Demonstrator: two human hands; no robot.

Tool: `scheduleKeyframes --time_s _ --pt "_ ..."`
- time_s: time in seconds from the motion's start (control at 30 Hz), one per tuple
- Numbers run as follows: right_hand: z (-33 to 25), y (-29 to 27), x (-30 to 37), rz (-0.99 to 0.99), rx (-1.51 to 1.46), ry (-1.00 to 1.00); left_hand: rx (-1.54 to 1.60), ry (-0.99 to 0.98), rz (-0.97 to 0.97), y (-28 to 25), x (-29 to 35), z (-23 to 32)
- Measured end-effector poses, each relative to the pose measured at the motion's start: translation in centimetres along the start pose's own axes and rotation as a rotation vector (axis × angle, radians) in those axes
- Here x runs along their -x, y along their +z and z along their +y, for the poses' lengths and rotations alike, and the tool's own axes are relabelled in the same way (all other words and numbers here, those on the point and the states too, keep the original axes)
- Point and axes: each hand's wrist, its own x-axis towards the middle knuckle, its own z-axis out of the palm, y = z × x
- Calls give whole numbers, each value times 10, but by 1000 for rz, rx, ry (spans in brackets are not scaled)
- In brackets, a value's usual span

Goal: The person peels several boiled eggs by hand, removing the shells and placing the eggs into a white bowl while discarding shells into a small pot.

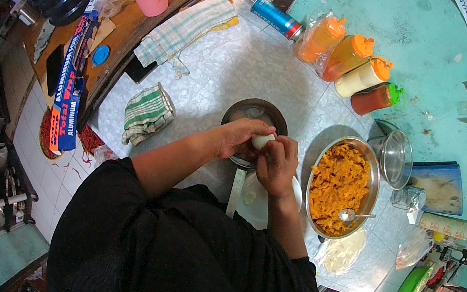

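Note:
A white egg (263,141) is held between my two hands above a dark round pan (231,111). My left hand (239,139) closes on it from one side, thumb on top. The bent fingers of my right hand (277,163) press against its other side. My fingers hide part of the egg and the pan. Pale rounded things, partly covered, lie inside the pan. Its metal handle (235,193) points toward me. Beside the handle and under my right wrist is a white plate (263,210) with a small pale piece on it.
On the right, a metal bowl (374,178) holds orange mash and a spoon (349,215); pale flat dough (344,250) lies nearer me. Squeeze bottles (347,57) line the wall. A folded striped cloth (148,113) lies left, near a wooden table with a foil box (73,75).

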Motion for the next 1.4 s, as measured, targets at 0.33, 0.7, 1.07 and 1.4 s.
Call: scheduleKeyframes --time_s 0.33,0.7,1.07,1.4 --pt "-4 0 -3 31 195 -48 -42 15 76 2 -1 1" --pt "14 -6 8 112 137 99 242 53 52 1 3 7" --pt "-1 -3 0 97 70 -16 94 7 17 -2 0 4" --pt "-7 -7 -7 68 152 -92 -25 29 102 3 -2 -1"
